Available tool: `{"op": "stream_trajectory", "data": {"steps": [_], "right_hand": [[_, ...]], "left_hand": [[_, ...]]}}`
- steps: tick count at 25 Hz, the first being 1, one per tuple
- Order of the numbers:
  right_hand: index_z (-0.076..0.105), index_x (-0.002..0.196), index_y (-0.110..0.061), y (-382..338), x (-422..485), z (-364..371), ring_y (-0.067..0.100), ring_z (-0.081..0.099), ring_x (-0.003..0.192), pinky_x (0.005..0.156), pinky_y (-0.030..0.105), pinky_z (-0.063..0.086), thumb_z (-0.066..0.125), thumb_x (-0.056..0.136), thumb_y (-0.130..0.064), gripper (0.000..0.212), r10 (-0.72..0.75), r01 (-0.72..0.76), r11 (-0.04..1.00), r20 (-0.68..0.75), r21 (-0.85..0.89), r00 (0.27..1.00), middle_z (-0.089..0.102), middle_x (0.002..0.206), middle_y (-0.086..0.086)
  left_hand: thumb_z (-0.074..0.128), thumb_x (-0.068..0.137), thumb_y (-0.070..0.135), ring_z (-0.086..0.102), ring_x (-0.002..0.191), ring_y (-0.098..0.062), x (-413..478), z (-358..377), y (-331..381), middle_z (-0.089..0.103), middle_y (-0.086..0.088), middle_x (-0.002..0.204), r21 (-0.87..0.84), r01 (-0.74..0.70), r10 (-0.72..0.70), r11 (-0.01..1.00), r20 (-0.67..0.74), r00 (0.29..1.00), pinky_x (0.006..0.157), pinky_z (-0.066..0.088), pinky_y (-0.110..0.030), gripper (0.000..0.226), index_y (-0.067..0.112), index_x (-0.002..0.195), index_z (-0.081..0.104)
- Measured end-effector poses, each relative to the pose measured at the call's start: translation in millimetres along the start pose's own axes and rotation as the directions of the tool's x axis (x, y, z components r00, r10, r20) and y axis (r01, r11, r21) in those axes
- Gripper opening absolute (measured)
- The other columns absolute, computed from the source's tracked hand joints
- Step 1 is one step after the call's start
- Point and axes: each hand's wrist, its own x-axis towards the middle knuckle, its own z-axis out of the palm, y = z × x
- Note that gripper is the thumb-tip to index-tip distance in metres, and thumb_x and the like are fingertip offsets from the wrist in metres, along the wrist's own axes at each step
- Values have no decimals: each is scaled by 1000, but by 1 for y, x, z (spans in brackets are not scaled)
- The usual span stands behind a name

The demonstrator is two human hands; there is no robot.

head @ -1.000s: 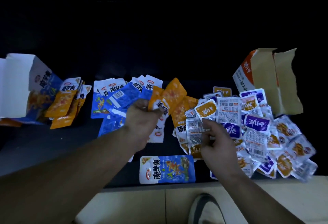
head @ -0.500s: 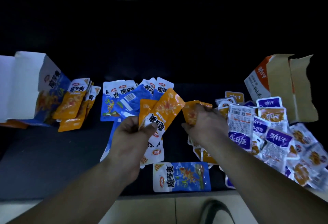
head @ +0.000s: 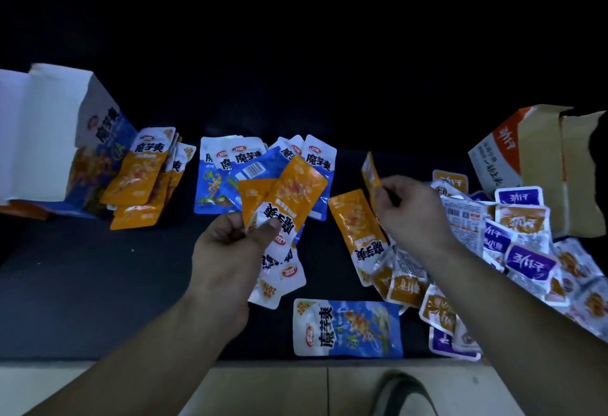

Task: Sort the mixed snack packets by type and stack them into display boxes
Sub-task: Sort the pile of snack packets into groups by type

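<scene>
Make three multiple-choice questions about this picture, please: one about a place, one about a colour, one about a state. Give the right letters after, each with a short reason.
1. Where does the single blue packet lie?
A. inside the left box
B. at the near table edge, between the two arms
C. on top of the right box

2. What colour are the packets in the left hand?
A. orange and white
B. purple
C. green

3. What is the state of the right hand?
A. flat and empty on the table
B. inside the right box
C. pinching an orange packet lifted above the pile

Answers: 1 B, it lies flat near the front edge, apart from the other blue ones; 2 A, a fan of orange packets shows above the thumb; 3 C, the fingers close on the packet's edge.
</scene>
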Motion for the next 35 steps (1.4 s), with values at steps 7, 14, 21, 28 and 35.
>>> {"op": "stream_trajectory", "data": {"steps": [7, 14, 21, 28, 35], "right_hand": [[53, 131, -20, -14, -17, 31, 28, 55, 118, 82, 36, 48, 66, 88, -61, 61, 25, 74, 824, 166, -563, 986, 56, 123, 4], [58, 102, -14, -33, -5, 33, 33, 66, 79, 62, 31, 45, 55, 96, -25, 12, -15, 72, 844, 111, -532, 994, 51, 73, 2], [58, 126, -33, -62, -28, -7, 2, 65, 62, 48, 16, 46, 49, 107, -15, 28, -24, 29, 942, -20, 335, 1000, 70, 85, -8], [44, 148, -43, -101, -74, 62, -3, 66, 70, 53, 16, 52, 43, 108, -22, 45, 98, -158, 873, 151, 462, 984, 68, 105, -11], [43, 146, -45, -165, -95, 135, 11, 67, 107, 85, 35, 60, 48, 106, -34, 42, -60, -15, 917, 175, 398, 983, 62, 129, -11]], "left_hand": [[82, 84, 11, 76, 87, -37, -5, 10, -1, 78, -17, 91, -10, -18, 18, 1000, 27, 999, 80, 61, -61, 12, 8, 92, 74], [82, 85, 12, 76, 90, -40, -1, 0, -1, 76, -21, 96, -25, -35, 34, 999, -21, 999, 78, 60, -66, 15, 7, 96, 72], [77, 91, 16, 73, 83, -32, 7, -2, 10, 73, -14, 88, 47, -160, 162, 986, -28, 986, 76, 61, -49, 11, 14, 87, 67], [55, 105, 10, 76, 92, -10, -22, -21, 16, 79, 6, 102, 49, -185, 177, 981, 148, 973, 71, 62, -26, 33, 34, 125, 64], [48, 105, 37, 70, 93, 7, -42, -101, 38, 76, 21, 101, 110, -233, 235, 966, -6, 972, 70, 51, -6, 25, 33, 113, 71]]}}
